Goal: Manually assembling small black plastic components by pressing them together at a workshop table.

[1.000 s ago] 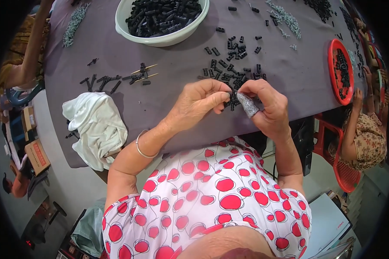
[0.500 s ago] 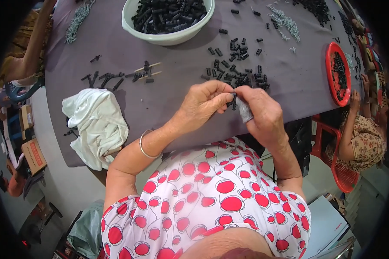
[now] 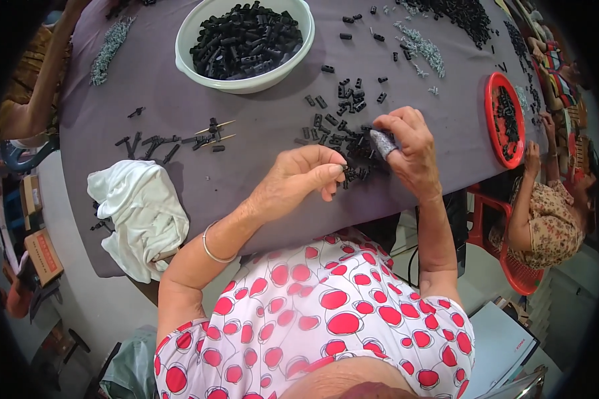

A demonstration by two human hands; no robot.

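My left hand (image 3: 299,178) is closed in a pinch on a small black plastic part (image 3: 344,167), mostly hidden by the fingertips. To its right, my right hand (image 3: 411,147) hovers by a loose pile of small black cylindrical parts (image 3: 339,139). Its fingers are curled, with the tips of thumb and forefinger close together; whatever is between them cannot be made out. A grey wrapping (image 3: 383,143) covers the right thumb. The two hands are apart.
A white bowl (image 3: 301,61) full of black parts stands beyond. At left lie a white cloth (image 3: 138,213) and black pieces with thin sticks (image 3: 213,133). Grey fittings (image 3: 420,50) and a red tray (image 3: 491,126) are at right. Another person (image 3: 542,219) sits at the right.
My right hand has parted from the left and moved up and right to the pile. The left keeps its pinch. The whole view has shifted slightly, with the table appearing lower.
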